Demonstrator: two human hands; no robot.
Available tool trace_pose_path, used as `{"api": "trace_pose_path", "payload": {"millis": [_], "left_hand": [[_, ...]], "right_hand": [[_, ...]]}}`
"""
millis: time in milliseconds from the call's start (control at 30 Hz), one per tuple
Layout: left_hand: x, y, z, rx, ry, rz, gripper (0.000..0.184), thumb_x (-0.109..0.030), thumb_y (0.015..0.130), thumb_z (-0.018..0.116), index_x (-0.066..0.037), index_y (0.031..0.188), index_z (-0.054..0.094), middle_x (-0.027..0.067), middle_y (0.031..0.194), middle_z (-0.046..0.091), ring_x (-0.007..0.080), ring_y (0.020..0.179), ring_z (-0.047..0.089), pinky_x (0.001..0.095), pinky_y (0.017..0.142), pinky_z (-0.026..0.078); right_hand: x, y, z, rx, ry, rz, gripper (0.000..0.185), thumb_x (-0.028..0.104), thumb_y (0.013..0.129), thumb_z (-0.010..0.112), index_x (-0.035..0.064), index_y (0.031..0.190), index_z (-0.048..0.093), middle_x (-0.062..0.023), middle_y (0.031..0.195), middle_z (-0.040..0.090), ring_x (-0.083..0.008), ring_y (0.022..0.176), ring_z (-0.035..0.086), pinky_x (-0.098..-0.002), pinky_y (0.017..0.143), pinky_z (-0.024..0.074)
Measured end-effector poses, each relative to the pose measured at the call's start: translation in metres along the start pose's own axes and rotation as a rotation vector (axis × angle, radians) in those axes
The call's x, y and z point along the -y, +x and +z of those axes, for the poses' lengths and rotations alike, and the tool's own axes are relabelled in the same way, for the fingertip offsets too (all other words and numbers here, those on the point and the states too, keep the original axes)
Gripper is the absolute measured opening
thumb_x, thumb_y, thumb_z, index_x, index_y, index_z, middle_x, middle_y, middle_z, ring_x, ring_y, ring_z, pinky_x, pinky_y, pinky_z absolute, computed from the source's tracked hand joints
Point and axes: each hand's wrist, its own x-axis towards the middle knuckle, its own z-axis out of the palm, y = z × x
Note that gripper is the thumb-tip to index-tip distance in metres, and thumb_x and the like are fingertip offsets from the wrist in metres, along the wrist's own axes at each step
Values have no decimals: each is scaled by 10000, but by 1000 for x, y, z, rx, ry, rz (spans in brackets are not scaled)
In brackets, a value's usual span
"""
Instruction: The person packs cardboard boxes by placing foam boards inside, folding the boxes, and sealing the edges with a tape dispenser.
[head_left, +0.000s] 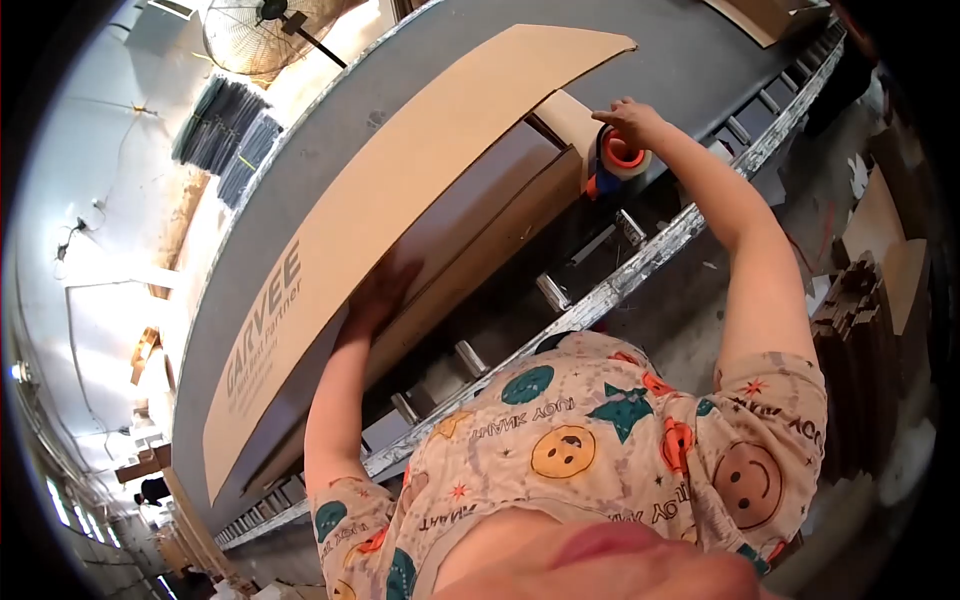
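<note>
A long cardboard box (500,215) lies across the conveyor in front of me, its wide printed flap (400,165) raised over the opening. My left hand (382,292) reaches under that flap into the box's shadowed inside; its fingers look stretched out against the inner side, partly hidden. At the box's right end, my right hand (632,122) is closed at a tape dispenser (617,158) with an orange-red core and blue parts. One finger points out toward the small end flap (570,115). The rest of that grip is partly hidden.
Metal rollers (553,292) and a worn side rail (650,255) run between the box and my body. A grey belt (420,60) lies beyond the box. A fan (265,30) stands behind it. Stacked cardboard (860,350) is on the floor at right.
</note>
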Motion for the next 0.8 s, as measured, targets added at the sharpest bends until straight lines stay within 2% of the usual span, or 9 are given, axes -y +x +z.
{"api": "trace_pose_path", "payload": {"millis": [233,300,333,433,500,567,600,667,800], "left_hand": [[8,2,2,-17,1,-1,682,-388,863,597,-102,1420,327,137,1461,321,292,1359,277,403,1103,240],[4,0,-5,6,-36,-14,690,-393,862,595,-104,1426,320,133,1461,327,288,1363,276,397,1106,234],[4,0,-4,12,-38,-17,690,-393,862,595,-104,1426,320,133,1461,327,288,1363,276,397,1106,234],[11,-3,-2,88,-34,-120,703,-407,860,590,-107,1432,314,129,1470,317,285,1368,271,395,1108,231],[15,-5,-2,103,-77,-110,708,-428,862,580,-114,1436,310,129,1472,316,280,1370,271,394,1108,231],[21,-8,0,109,-70,-123,705,-436,862,579,-116,1433,317,135,1465,328,283,1366,278,395,1107,234],[24,-8,2,117,-55,-127,702,-444,862,578,-119,1430,323,140,1458,339,286,1362,286,395,1105,237],[33,-11,5,113,-68,-136,703,-449,859,582,-121,1427,329,144,1450,350,289,1358,294,396,1103,241],[17,-11,-12,209,-74,-229,715,-466,844,598,-126,1420,346,153,1434,371,301,1345,314,396,1098,254]], "right_hand": [[5,17,13,240,43,49,450,104,726,676,147,1160,564,-121,1010,603,-307,991,585,-375,777,519],[2,14,16,-9,-47,-187,312,110,738,671,82,1042,607,-140,926,630,-326,889,628,-392,735,525],[0,12,17,-3,-43,-190,312,110,738,671,82,1042,607,-140,926,630,-326,889,628,-392,735,525],[2,1,1,226,-32,-49,266,142,711,685,48,954,635,-137,824,649,-331,832,636,-394,714,519],[-17,-7,-2,555,190,168,269,210,713,683,-3,863,617,-141,698,628,-294,694,644,-403,587,507],[-25,-28,-41,581,570,566,270,236,740,623,-31,778,615,-113,553,582,-220,450,576,-333,406,461],[-37,-32,-34,584,553,564,270,236,740,623,-31,778,615,-113,553,582,-220,450,576,-333,406,461],[-65,-48,-1,199,1174,887,332,300,765,621,-32,763,614,-102,575,581,-158,441,547,-287,375,421],[-45,-21,39,-206,1277,1179,289,233,754,676,-46,817,628,-104,637,624,-164,486,603,-276,403,466]]}}
